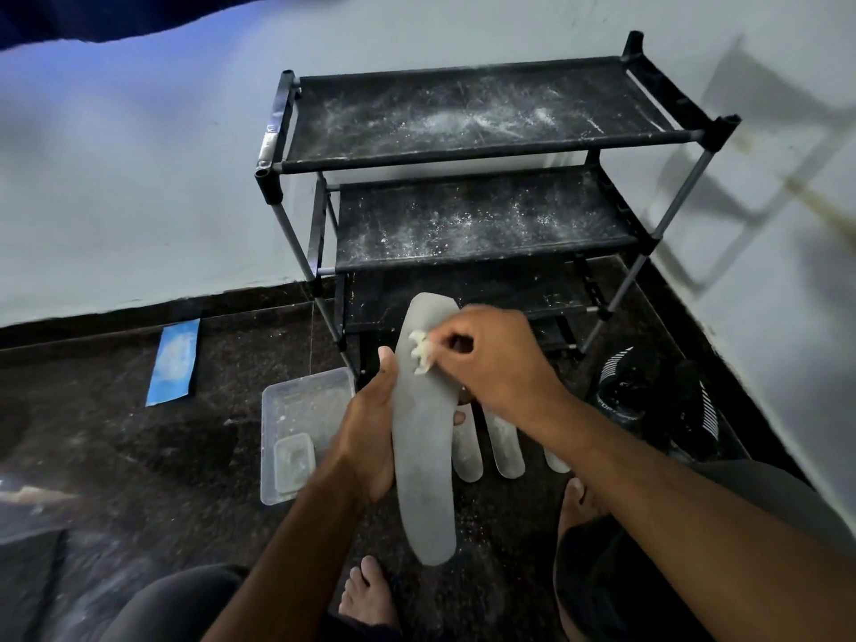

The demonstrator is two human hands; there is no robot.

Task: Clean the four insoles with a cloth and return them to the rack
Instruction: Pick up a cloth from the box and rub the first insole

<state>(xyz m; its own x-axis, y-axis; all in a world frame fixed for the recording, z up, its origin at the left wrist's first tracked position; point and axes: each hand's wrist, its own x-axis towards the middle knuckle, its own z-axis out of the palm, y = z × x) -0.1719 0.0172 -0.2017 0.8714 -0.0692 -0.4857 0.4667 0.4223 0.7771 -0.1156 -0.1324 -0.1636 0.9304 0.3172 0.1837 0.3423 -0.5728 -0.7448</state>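
My left hand [370, 428] grips a long grey insole [424, 456] at its middle and holds it up over the floor. Against the insole's upper part, my right hand [491, 359] pinches a small white cloth [420, 352]. Three more pale insoles lie on the dark floor below my hands: one [467, 451], another [507, 449] and a third [556, 461] mostly hidden by my right forearm. The black shoe rack [463, 145] stands against the wall ahead, its shelves dusted with white powder.
A clear plastic tray [301, 410] holding a small container [292, 458] sits on the floor at the left. A blue strip [173, 363] lies by the wall. Dark shoes [657, 400] rest right of the rack. My bare feet [370, 590] are below.
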